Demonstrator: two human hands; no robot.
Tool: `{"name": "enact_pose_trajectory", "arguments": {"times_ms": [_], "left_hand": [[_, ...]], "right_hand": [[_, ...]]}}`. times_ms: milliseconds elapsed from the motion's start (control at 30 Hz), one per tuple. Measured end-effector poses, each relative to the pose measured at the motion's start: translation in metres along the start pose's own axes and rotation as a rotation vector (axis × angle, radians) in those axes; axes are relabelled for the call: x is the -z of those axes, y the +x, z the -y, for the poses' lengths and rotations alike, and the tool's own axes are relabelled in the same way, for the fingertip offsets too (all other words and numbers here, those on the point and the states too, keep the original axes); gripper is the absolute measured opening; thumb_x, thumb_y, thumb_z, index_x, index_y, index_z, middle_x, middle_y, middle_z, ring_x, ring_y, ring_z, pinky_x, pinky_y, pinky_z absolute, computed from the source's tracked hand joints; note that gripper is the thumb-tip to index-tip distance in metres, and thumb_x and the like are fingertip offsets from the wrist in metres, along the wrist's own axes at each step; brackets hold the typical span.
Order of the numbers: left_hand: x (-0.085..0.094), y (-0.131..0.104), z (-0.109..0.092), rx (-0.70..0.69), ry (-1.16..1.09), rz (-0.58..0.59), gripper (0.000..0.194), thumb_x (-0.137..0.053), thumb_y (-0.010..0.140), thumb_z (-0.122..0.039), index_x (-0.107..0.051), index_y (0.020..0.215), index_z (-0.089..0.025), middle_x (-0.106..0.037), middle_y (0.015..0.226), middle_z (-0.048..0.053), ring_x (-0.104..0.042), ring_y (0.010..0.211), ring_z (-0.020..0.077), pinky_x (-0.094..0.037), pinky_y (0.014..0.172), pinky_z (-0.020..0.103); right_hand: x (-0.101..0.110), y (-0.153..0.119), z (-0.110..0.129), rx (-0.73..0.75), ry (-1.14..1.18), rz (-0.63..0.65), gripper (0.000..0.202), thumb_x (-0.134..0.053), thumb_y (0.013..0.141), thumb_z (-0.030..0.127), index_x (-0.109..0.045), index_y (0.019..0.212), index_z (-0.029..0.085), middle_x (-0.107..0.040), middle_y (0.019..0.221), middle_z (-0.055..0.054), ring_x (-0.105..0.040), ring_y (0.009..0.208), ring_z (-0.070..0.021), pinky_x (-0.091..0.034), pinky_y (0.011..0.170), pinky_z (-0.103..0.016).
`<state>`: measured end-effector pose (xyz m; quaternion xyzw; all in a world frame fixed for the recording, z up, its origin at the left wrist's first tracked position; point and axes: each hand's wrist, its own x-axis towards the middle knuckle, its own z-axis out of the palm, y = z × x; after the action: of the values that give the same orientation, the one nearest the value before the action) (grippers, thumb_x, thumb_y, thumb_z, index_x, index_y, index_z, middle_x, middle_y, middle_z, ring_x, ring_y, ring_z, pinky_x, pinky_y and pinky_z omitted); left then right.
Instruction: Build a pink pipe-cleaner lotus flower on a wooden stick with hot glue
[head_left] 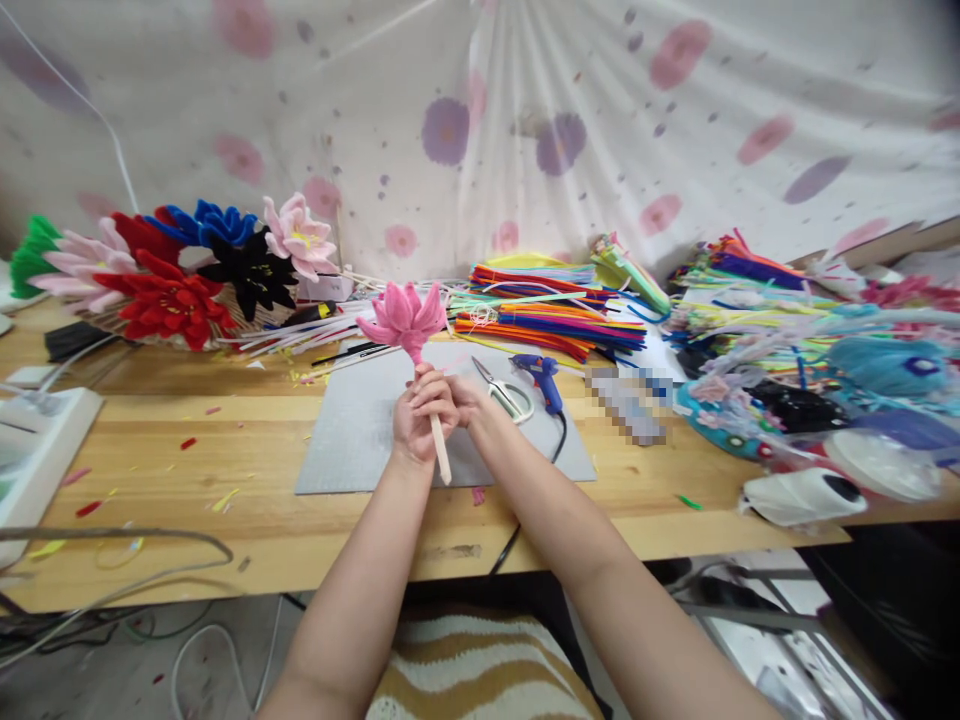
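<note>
A pink pipe-cleaner flower (406,318) stands upright above the grey cutting mat (345,440), its petals facing up. Its pale flat stem (441,455) slants down and sticks out below my hands. My left hand (417,425) is closed round the stem under the bloom. Pressed against it, my right hand (463,402) also closes at the stem, its fingers partly hidden. Just right of my hands, white-handled scissors (511,400) lie on the mat. Beside them is a blue glue gun (541,378) with a black cord.
Finished flowers in red, black, blue and pink (176,305) fill a basket at the left. Bundles of coloured pipe cleaners (555,325) lie behind the mat. At the right are a thread spool (802,497) and piled craft pieces. A white box (56,440) stands at the left edge.
</note>
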<state>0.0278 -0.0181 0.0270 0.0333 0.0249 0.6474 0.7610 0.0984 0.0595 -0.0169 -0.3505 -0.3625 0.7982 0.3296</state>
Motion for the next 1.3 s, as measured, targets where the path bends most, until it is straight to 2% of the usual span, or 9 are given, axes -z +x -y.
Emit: {"name": "enact_pose_trajectory", "arguments": {"times_ms": [267, 367, 467, 533, 633, 767, 933, 1133, 1300], "left_hand": [[-0.006, 0.010, -0.007, 0.086, 0.417, -0.134, 0.014, -0.043, 0.085, -0.017, -0.053, 0.076, -0.013, -0.036, 0.048, -0.006, -0.033, 0.036, 0.0006, -0.023, 0.030, 0.007], [0.005, 0.017, -0.003, -0.064, 0.676, -0.217, 0.012, -0.053, 0.079, -0.024, -0.051, 0.072, -0.014, -0.040, 0.046, -0.006, -0.037, 0.036, 0.0029, -0.026, 0.031, 0.011], [0.020, 0.022, 0.003, -0.154, 0.831, -0.274, 0.016, -0.057, 0.074, -0.029, -0.051, 0.071, -0.014, -0.043, 0.046, -0.006, -0.039, 0.035, 0.0048, -0.029, 0.032, 0.014], [0.028, 0.024, 0.006, -0.182, 0.891, -0.288, 0.020, -0.058, 0.071, -0.032, -0.050, 0.066, -0.014, -0.043, 0.045, -0.005, -0.040, 0.035, 0.0054, -0.030, 0.032, 0.016], [0.032, 0.026, 0.004, -0.220, 0.926, -0.298, 0.024, -0.061, 0.068, -0.036, -0.052, 0.063, -0.014, -0.048, 0.050, -0.003, -0.047, 0.042, 0.0073, -0.037, 0.038, 0.017], [0.031, 0.028, -0.005, -0.331, 0.803, -0.321, 0.018, -0.063, 0.068, -0.034, -0.060, 0.074, -0.017, -0.056, 0.067, -0.001, -0.054, 0.062, 0.0077, -0.045, 0.057, 0.019], [0.034, 0.031, -0.006, -0.445, 0.722, -0.381, 0.015, -0.062, 0.070, -0.030, -0.063, 0.078, -0.017, -0.063, 0.083, 0.002, -0.057, 0.075, 0.0089, -0.042, 0.064, 0.018], [0.029, 0.017, -0.004, -0.165, 0.881, -0.400, 0.020, -0.060, 0.072, -0.034, -0.061, 0.083, -0.016, -0.063, 0.083, 0.005, -0.058, 0.070, 0.0106, -0.042, 0.057, 0.020], [0.012, -0.008, -0.033, 0.022, 1.161, -0.312, 0.021, -0.064, 0.066, -0.028, -0.061, 0.079, -0.013, -0.057, 0.067, 0.002, -0.047, 0.048, 0.0055, -0.031, 0.040, 0.016]], "right_hand": [[0.013, -0.031, 0.023, -0.115, -0.396, -0.057, 0.010, -0.057, 0.071, 0.022, -0.055, 0.068, 0.014, -0.050, 0.053, 0.004, -0.040, 0.045, -0.0047, -0.033, 0.047, -0.019], [0.012, -0.048, 0.049, 0.172, -0.739, -0.252, 0.020, -0.058, 0.071, 0.033, -0.055, 0.066, 0.014, -0.057, 0.065, 0.000, -0.043, 0.050, -0.0056, -0.032, 0.047, -0.019], [-0.011, -0.060, 0.067, 0.566, -0.951, -0.187, 0.020, -0.057, 0.072, 0.035, -0.057, 0.071, 0.015, -0.059, 0.070, 0.000, -0.045, 0.057, -0.0069, -0.035, 0.055, -0.021], [-0.030, -0.063, 0.071, 0.666, -1.150, -0.082, 0.015, -0.058, 0.072, 0.030, -0.060, 0.076, 0.016, -0.061, 0.075, 0.000, -0.049, 0.063, -0.0084, -0.036, 0.061, -0.022], [-0.045, -0.060, 0.066, 0.730, -1.304, -0.197, 0.011, -0.053, 0.075, 0.026, -0.060, 0.081, 0.018, -0.063, 0.080, 0.000, -0.052, 0.071, -0.0105, -0.036, 0.066, -0.023], [-0.035, -0.051, 0.048, 0.708, -1.229, -0.491, 0.015, -0.047, 0.080, 0.031, -0.056, 0.081, 0.018, -0.061, 0.077, -0.001, -0.053, 0.070, -0.0115, -0.037, 0.064, -0.024], [-0.018, -0.040, 0.024, 0.464, -1.158, -0.297, 0.021, -0.042, 0.083, 0.037, -0.053, 0.082, 0.019, -0.060, 0.073, 0.001, -0.052, 0.062, -0.0096, -0.036, 0.059, -0.022], [-0.013, -0.039, 0.028, 0.495, -1.269, -0.342, 0.016, -0.044, 0.082, 0.030, -0.055, 0.076, 0.019, -0.059, 0.070, 0.001, -0.050, 0.064, -0.0105, -0.033, 0.060, -0.022], [0.000, -0.045, 0.047, 0.493, -1.403, -0.298, 0.018, -0.045, 0.081, 0.029, -0.056, 0.073, 0.017, -0.057, 0.068, 0.000, -0.046, 0.064, -0.0105, -0.031, 0.060, -0.022]]}}
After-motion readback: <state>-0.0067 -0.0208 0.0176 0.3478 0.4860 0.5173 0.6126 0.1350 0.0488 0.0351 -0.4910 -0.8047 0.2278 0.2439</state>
